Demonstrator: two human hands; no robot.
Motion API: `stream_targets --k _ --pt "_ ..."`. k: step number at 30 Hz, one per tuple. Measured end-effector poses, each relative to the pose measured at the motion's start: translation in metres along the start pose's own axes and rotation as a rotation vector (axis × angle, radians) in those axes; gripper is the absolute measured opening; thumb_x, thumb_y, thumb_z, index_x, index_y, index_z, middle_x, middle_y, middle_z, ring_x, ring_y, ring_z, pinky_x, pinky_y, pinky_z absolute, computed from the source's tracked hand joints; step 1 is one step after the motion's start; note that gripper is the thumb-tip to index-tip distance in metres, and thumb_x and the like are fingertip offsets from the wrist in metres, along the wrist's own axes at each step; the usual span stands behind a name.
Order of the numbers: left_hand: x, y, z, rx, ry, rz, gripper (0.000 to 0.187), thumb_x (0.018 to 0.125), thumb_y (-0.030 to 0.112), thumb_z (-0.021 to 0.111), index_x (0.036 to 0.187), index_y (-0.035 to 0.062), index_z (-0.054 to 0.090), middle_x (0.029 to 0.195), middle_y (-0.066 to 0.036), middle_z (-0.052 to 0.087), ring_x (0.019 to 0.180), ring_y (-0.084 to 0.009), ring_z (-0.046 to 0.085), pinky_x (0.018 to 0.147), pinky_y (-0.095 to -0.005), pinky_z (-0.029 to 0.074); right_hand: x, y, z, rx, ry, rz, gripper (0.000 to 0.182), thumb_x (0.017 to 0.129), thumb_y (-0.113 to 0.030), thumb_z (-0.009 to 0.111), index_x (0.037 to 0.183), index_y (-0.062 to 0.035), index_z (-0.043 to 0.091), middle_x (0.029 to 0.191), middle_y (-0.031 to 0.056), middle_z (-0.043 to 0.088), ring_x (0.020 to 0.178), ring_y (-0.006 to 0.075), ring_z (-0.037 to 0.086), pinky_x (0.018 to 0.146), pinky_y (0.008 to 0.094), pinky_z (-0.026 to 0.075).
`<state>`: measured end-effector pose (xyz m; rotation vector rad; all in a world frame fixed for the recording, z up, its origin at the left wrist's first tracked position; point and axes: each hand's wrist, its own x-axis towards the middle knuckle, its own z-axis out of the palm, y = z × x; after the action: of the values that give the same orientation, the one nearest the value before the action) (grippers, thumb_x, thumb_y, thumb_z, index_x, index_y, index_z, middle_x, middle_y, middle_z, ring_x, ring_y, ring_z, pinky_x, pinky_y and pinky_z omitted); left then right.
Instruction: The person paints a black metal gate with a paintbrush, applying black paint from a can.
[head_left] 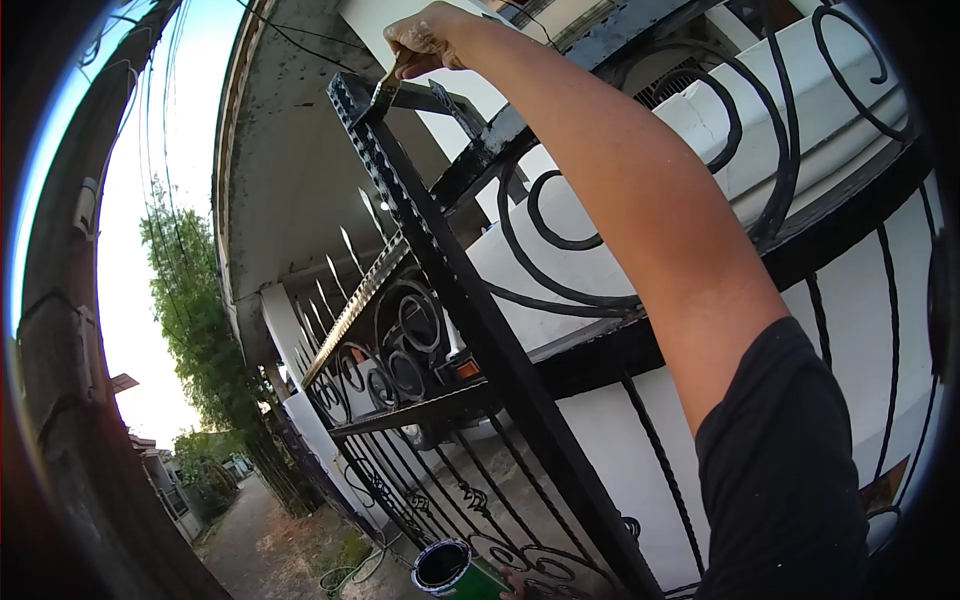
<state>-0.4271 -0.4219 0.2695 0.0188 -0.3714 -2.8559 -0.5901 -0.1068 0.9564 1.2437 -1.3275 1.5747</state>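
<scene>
My right hand (428,42) is raised to the top of the gate, its fingers closed around the handle of a paintbrush (384,92). The bristles touch the upper end of the gate's black metal post (440,240), which looks wet and glossy in places. Low in the view is a green paint can (468,580) with an open top, dark paint inside and on its rim. Only the fingertips of my left hand (513,586) show, pressed against the can's side; the rest is out of frame.
Black scrollwork (560,240) and twisted bars fill the gate panel at right. A spiked fence section (400,410) stands beyond the post, with a vehicle behind it. A utility pole (60,330) rises at left, beside a narrow lane (240,530). A hose (350,572) lies on the ground.
</scene>
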Motion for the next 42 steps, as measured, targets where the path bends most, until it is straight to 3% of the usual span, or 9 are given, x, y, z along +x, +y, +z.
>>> stream_targets --k 4,7,11,13,15,25,33,41,42 --pt "0.002 0.002 -0.001 -0.009 -0.011 -0.013 0.088 0.073 0.066 0.064 0.137 0.0074 0.05 0.13 -0.02 0.055 0.116 -0.0377 0.052 0.084 -0.0486 0.053 -0.011 -0.009 -0.012 -0.229 -0.154 0.131 0.019 0.086 -0.018 0.062 0.082 -0.0011 0.07 0.077 0.014 0.073 0.056 0.0166 0.071 0.052 0.0239 0.059" --pt "0.002 0.003 -0.001 -0.019 -0.015 -0.033 0.089 0.073 0.066 0.065 0.137 0.0073 0.05 0.13 -0.02 0.055 0.116 -0.0378 0.052 0.084 -0.0484 0.053 -0.019 -0.019 -0.026 -0.144 -0.128 0.136 0.02 0.088 -0.013 0.057 0.07 -0.0054 0.063 0.068 0.0141 0.064 0.056 0.0246 0.067 0.056 0.0387 0.061" --pt "0.006 0.005 0.002 -0.038 -0.013 -0.054 0.09 0.072 0.066 0.065 0.138 0.0071 0.05 0.13 -0.02 0.054 0.116 -0.0379 0.051 0.083 -0.0482 0.053 0.114 0.051 -0.015 -0.06 -0.108 -0.037 0.018 0.086 -0.014 0.062 0.071 -0.0056 0.065 0.068 0.0143 0.065 0.058 0.0258 0.069 0.052 0.042 0.058" --pt "0.008 0.006 0.006 -0.044 -0.016 -0.068 0.09 0.072 0.066 0.066 0.138 0.0071 0.05 0.13 -0.02 0.054 0.116 -0.038 0.051 0.083 -0.0481 0.053 0.004 0.004 0.011 -0.455 0.505 -0.16 0.023 0.082 -0.022 0.07 0.074 -0.0005 0.069 0.073 0.0146 0.07 0.058 0.0264 0.067 0.064 0.0408 0.057" --pt "0.008 0.007 0.007 -0.051 -0.021 -0.081 0.091 0.071 0.066 0.066 0.138 0.007 0.05 0.13 -0.02 0.054 0.116 -0.038 0.051 0.083 -0.048 0.054 -0.023 0.007 0.021 -0.125 0.598 -0.263 0.025 0.081 -0.025 0.07 0.075 0.0 0.07 0.075 0.0162 0.071 0.064 0.0273 0.068 0.07 0.0356 0.056" --pt "0.019 0.01 0.036 -0.209 -0.107 -0.311 0.093 0.07 0.067 0.067 0.138 0.0067 0.049 0.13 -0.021 0.053 0.116 -0.0384 0.05 0.082 -0.0475 0.054 -0.102 0.002 0.009 -0.197 0.226 0.007 0.028 0.086 -0.026 0.068 0.078 0.0009 0.072 0.075 0.0149 0.072 0.064 0.0253 0.07 0.063 0.0362 0.055" --pt "0.017 -0.001 0.066 -0.259 -0.087 -0.435 0.085 0.056 0.047 0.083 0.127 0.0095 0.056 0.13 -0.013 0.048 0.117 -0.0302 0.045 0.083 -0.0416 0.05 -0.237 0.008 -0.008 -0.263 -0.076 0.216 0.023 0.089 -0.02 0.065 0.087 0.0039 0.065 0.077 0.0167 0.07 0.06 0.0162 0.071 0.06 0.022 0.06" --pt "0.022 -0.003 0.073 -0.291 -0.069 -0.485 0.092 0.055 0.051 0.084 0.131 0.0097 0.051 0.129 -0.012 0.047 0.116 -0.0298 0.046 0.081 -0.041 0.051 -0.148 -0.004 -0.009 -0.012 0.107 -0.028 0.022 0.085 -0.016 0.07 0.084 0.0048 0.064 0.076 0.0168 0.072 0.056 0.0161 0.07 0.057 0.0219 0.058" --pt "0.028 0.002 0.063 -0.224 -0.105 -0.418 0.087 0.065 0.052 0.078 0.134 0.008 0.049 0.135 -0.015 0.046 0.12 -0.0329 0.046 0.082 -0.0445 0.052 -0.14 -0.006 -0.002 -0.02 0.212 -0.02 0.019 0.083 -0.016 0.071 0.083 0.0024 0.066 0.077 0.0154 0.072 0.059 0.0167 0.071 0.061 0.026 0.058"
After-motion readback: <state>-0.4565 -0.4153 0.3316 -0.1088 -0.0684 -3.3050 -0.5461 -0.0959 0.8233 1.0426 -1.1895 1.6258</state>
